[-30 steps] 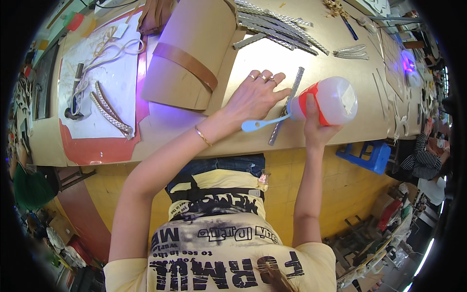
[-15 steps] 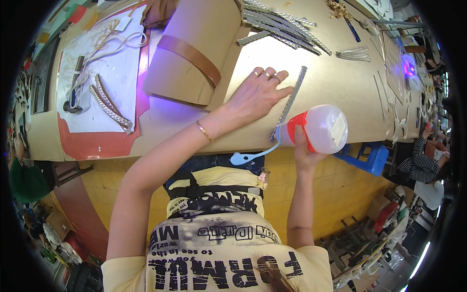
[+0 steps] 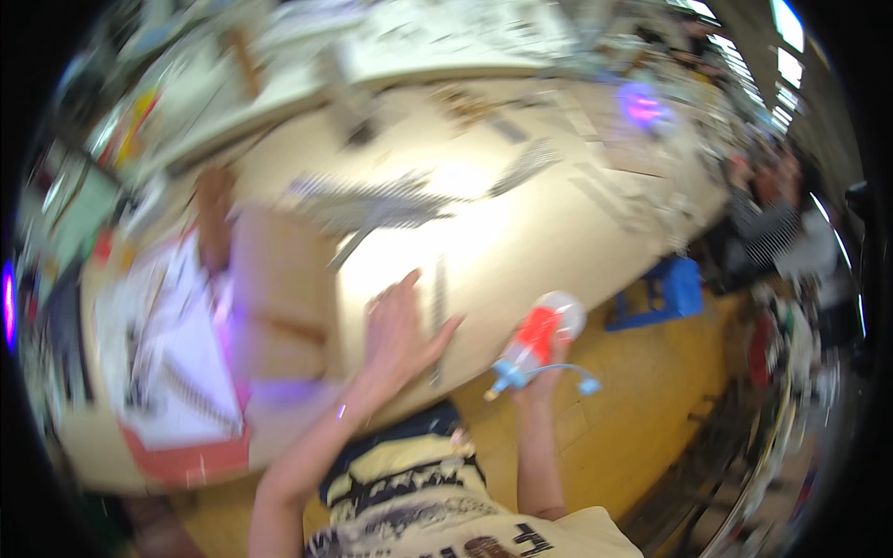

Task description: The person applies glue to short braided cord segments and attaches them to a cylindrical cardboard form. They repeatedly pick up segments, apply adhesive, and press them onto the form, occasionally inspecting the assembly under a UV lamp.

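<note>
The whole picture is smeared by motion. My right hand (image 3: 551, 358) is wrapped round a squeeze bottle (image 3: 538, 335) with a red label, held tilted at the table's front edge, its blue cap end pointing down and left. A blue strap with a round tab hangs from the cap. My left hand (image 3: 398, 330) is over the table, fingers stretched and thumb apart, with nothing in it. Between the hands lies a narrow grey braided strip (image 3: 439, 312), close by my left thumb; whether they touch is blurred.
A rolled tan sheet with a brown band (image 3: 284, 298) stands left of my left hand. Beyond lie several grey braided strips (image 3: 381, 200) and a pale bundle (image 3: 526, 167). At left is a white sheet (image 3: 177, 353); a blue stool (image 3: 665, 293) and a seated person (image 3: 772, 219) are at right.
The view has swung up, showing more of the table's far side. The bottle has turned so its cap points down and left. My left hand has its fingers straighter, beside the strip.
</note>
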Demonstrator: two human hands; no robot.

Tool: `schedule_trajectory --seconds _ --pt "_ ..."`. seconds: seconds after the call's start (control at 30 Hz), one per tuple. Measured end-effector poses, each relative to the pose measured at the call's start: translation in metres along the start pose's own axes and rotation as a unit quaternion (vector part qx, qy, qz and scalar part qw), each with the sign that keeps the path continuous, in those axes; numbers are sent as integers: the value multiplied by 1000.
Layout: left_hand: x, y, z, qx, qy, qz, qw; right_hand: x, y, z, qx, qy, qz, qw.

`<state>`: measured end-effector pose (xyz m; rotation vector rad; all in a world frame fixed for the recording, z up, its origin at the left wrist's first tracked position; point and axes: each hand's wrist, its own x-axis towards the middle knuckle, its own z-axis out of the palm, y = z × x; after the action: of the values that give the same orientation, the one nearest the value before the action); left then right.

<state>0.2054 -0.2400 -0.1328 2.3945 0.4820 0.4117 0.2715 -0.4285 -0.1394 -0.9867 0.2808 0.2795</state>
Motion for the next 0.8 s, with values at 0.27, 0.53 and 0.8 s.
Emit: schedule_trajectory --seconds 0.27,0.53,0.8 --pt "1 42 3 85 -60 -8 995 3 -21 -2 77 10 50 996" --pt "-8 32 -8 27 -48 -31 998 4 -21 -1 86 0 45 995" --pt "-8 26 -3 -30 -82 -67 994 11 -33 -2 85 3 -17 996"
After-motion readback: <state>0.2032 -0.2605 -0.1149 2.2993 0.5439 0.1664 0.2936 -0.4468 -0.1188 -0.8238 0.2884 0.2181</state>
